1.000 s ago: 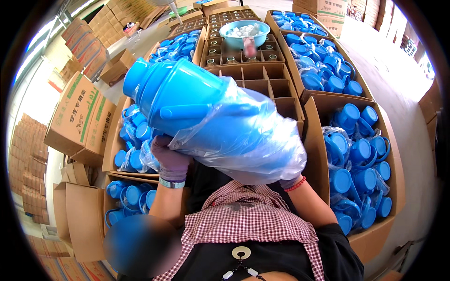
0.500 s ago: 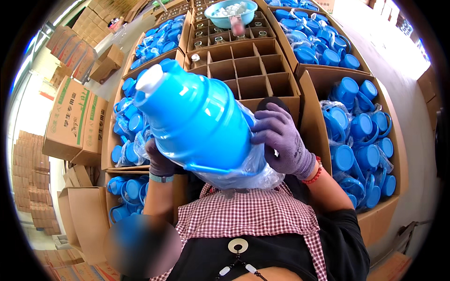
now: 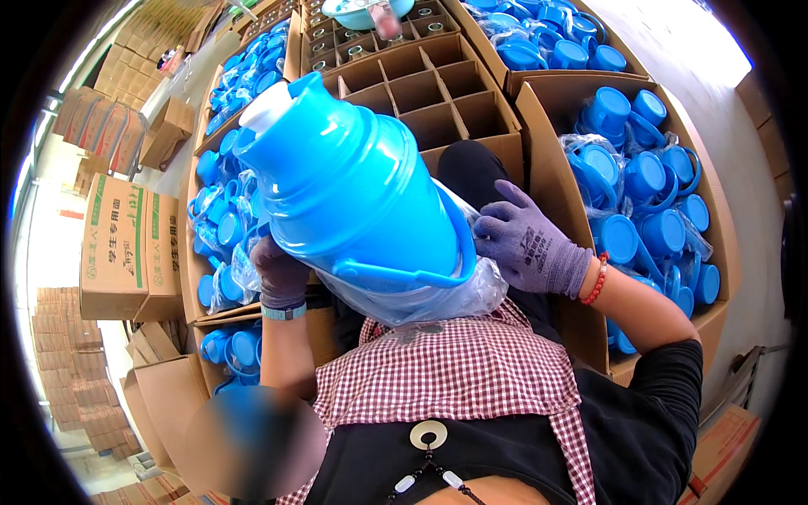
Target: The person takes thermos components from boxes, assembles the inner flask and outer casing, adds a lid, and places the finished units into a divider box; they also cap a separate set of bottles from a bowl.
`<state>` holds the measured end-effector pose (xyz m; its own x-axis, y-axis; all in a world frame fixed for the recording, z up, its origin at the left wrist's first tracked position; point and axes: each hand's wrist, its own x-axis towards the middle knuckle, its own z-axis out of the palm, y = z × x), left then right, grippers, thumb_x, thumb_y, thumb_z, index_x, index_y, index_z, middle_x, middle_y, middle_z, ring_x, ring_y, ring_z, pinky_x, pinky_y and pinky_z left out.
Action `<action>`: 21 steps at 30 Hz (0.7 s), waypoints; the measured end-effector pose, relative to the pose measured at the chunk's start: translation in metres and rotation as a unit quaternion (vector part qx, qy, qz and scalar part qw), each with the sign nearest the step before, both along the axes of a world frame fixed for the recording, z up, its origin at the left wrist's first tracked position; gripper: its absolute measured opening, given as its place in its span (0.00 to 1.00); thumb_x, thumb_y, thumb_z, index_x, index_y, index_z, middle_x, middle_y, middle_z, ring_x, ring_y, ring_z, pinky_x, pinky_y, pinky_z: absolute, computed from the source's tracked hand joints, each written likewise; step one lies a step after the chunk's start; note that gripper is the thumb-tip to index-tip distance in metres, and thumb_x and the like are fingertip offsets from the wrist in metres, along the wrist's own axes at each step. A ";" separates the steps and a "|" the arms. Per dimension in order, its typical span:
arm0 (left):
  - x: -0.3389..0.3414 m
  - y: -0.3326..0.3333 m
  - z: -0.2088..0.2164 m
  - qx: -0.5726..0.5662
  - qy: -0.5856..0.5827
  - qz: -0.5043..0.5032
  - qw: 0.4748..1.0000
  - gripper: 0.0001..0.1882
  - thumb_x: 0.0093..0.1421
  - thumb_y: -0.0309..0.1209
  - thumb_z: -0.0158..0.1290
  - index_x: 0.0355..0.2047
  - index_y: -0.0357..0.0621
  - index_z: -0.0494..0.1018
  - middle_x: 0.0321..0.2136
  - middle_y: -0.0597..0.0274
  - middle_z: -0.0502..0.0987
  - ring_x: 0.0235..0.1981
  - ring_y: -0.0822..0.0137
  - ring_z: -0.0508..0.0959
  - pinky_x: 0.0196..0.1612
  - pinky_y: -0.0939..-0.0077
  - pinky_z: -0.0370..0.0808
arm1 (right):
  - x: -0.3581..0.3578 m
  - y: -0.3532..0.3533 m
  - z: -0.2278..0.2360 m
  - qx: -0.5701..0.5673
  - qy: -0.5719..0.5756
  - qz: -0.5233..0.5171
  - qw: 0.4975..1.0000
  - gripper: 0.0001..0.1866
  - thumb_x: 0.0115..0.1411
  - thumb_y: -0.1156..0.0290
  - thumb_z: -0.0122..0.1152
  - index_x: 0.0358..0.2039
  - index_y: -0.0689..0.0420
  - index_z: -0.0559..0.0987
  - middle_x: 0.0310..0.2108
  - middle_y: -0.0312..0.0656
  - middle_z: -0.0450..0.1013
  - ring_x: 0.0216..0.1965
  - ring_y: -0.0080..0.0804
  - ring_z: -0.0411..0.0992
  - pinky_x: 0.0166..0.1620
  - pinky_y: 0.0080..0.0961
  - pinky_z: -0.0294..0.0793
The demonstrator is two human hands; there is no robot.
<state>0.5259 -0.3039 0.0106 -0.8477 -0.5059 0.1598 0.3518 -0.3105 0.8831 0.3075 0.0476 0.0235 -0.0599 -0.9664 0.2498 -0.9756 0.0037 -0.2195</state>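
Observation:
A large glossy blue thermos flask (image 3: 349, 181) lies tilted across my lap. Its white stopper (image 3: 266, 108) points up to the left, and its base is toward the lower right. A blue carrying handle (image 3: 396, 276) hangs along its lower side. Clear plastic bag (image 3: 471, 296) is bunched around the base. My left hand (image 3: 280, 268), in a purple-grey glove, grips the flask's left side, its fingers partly hidden behind it. At the base's right side, my gloved right hand (image 3: 534, 244) has curled fingers pinching the bag's edge.
Ahead stands a divided carton (image 3: 425, 88), with a light-blue basin (image 3: 358, 12) beyond it. Open cartons of blue plastic lidded parts with handles (image 3: 644, 177) flank me right and left (image 3: 229, 227). Stacked boxes (image 3: 126, 244) stand at the left.
My right hand has moved off the flask's side, rightward and slightly down, to the bag's edge. The flask has rolled slightly, showing more of its handle. My view has shifted too.

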 end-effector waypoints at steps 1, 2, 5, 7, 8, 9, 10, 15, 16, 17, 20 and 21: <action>-0.002 0.001 0.004 0.060 0.017 -0.028 0.998 0.15 0.70 0.33 0.50 0.49 0.34 0.76 0.44 0.53 0.84 0.42 0.61 0.84 0.45 0.67 0.82 | 0.002 0.002 -0.004 -0.002 -0.018 -0.013 1.000 0.16 0.52 0.68 0.69 0.43 0.45 0.87 0.48 0.38 0.77 0.57 0.39 0.71 0.75 0.62 0.45; -0.002 0.000 0.005 0.055 0.036 -0.039 0.997 0.18 0.71 0.36 0.47 0.51 0.33 0.75 0.46 0.52 0.83 0.44 0.60 0.84 0.48 0.65 0.82 | 0.003 0.001 -0.004 -0.005 -0.034 -0.023 0.999 0.17 0.53 0.67 0.70 0.45 0.45 0.87 0.51 0.38 0.76 0.58 0.38 0.71 0.75 0.62 0.45; 0.006 -0.006 0.004 0.112 0.084 -0.103 0.985 0.28 0.72 0.46 0.41 0.61 0.36 0.69 0.55 0.48 0.78 0.55 0.54 0.78 0.59 0.53 0.77 | 0.009 0.003 0.000 -0.053 -0.097 -0.049 0.993 0.17 0.55 0.67 0.68 0.47 0.47 0.86 0.51 0.39 0.75 0.59 0.39 0.70 0.75 0.61 0.44; 0.015 -0.021 -0.004 0.102 0.106 -0.142 0.979 0.29 0.68 0.45 0.46 0.63 0.39 0.68 0.58 0.48 0.77 0.59 0.51 0.76 0.62 0.49 0.73 | 0.010 0.006 0.001 -0.118 -0.154 -0.049 0.980 0.17 0.56 0.66 0.68 0.47 0.48 0.86 0.49 0.40 0.76 0.59 0.39 0.69 0.75 0.61 0.43; 0.014 -0.020 -0.001 0.105 0.108 -0.143 0.978 0.28 0.67 0.43 0.46 0.62 0.39 0.68 0.58 0.48 0.77 0.58 0.51 0.77 0.62 0.49 0.74 | 0.008 0.008 0.000 -0.159 -0.186 -0.043 0.969 0.17 0.55 0.64 0.69 0.46 0.47 0.86 0.49 0.40 0.76 0.60 0.38 0.69 0.75 0.61 0.42; 0.013 -0.019 0.001 0.106 0.108 -0.142 0.978 0.27 0.66 0.42 0.47 0.61 0.38 0.69 0.58 0.47 0.77 0.58 0.51 0.77 0.62 0.50 0.74 | 0.007 0.010 0.000 -0.200 -0.218 -0.036 0.955 0.17 0.54 0.63 0.70 0.46 0.47 0.87 0.49 0.40 0.77 0.60 0.38 0.69 0.74 0.61 0.42; 0.013 -0.017 0.004 0.106 0.108 -0.140 0.979 0.26 0.65 0.40 0.48 0.60 0.38 0.70 0.58 0.47 0.77 0.58 0.51 0.77 0.61 0.50 0.74 | 0.007 0.012 0.003 -0.258 -0.311 -0.025 0.914 0.18 0.55 0.64 0.69 0.48 0.49 0.86 0.48 0.40 0.77 0.60 0.37 0.69 0.75 0.58 0.39; 0.001 0.010 0.015 0.106 0.097 -0.135 0.980 0.23 0.60 0.32 0.52 0.54 0.37 0.73 0.57 0.45 0.77 0.56 0.50 0.79 0.60 0.53 0.76 | 0.021 -0.021 0.052 -0.315 -0.396 0.173 0.845 0.35 0.59 0.67 0.64 0.67 0.61 0.69 0.45 0.42 0.78 0.57 0.42 0.70 0.73 0.53 0.45; 0.000 0.014 0.019 0.098 0.092 -0.127 0.983 0.22 0.59 0.31 0.52 0.53 0.37 0.74 0.57 0.45 0.77 0.56 0.50 0.79 0.60 0.53 0.76 | 0.020 -0.027 0.058 -0.319 -0.376 0.192 0.848 0.37 0.59 0.68 0.64 0.69 0.63 0.67 0.44 0.43 0.78 0.56 0.43 0.71 0.73 0.52 0.48; -0.007 0.019 0.025 0.089 0.091 -0.121 0.984 0.22 0.58 0.29 0.53 0.52 0.36 0.74 0.57 0.44 0.77 0.55 0.50 0.79 0.59 0.54 0.76 | 0.017 -0.030 0.065 -0.349 -0.375 0.202 0.835 0.37 0.60 0.67 0.64 0.69 0.63 0.67 0.46 0.43 0.77 0.57 0.43 0.71 0.72 0.52 0.50; -0.013 0.038 0.055 0.029 0.076 -0.084 0.993 0.20 0.54 0.25 0.55 0.49 0.36 0.76 0.57 0.43 0.78 0.54 0.50 0.80 0.58 0.56 0.77 | 0.027 -0.030 0.074 -0.441 -0.565 0.204 0.667 0.33 0.65 0.66 0.63 0.68 0.63 0.65 0.56 0.45 0.70 0.61 0.42 0.69 0.69 0.45 0.60; -0.019 0.045 0.067 0.007 0.076 -0.071 0.995 0.20 0.53 0.23 0.56 0.48 0.36 0.77 0.57 0.43 0.78 0.54 0.50 0.81 0.58 0.56 0.78 | 0.031 -0.029 0.076 -0.478 -0.632 0.204 0.574 0.32 0.67 0.65 0.61 0.67 0.62 0.64 0.59 0.46 0.66 0.62 0.41 0.69 0.68 0.42 0.64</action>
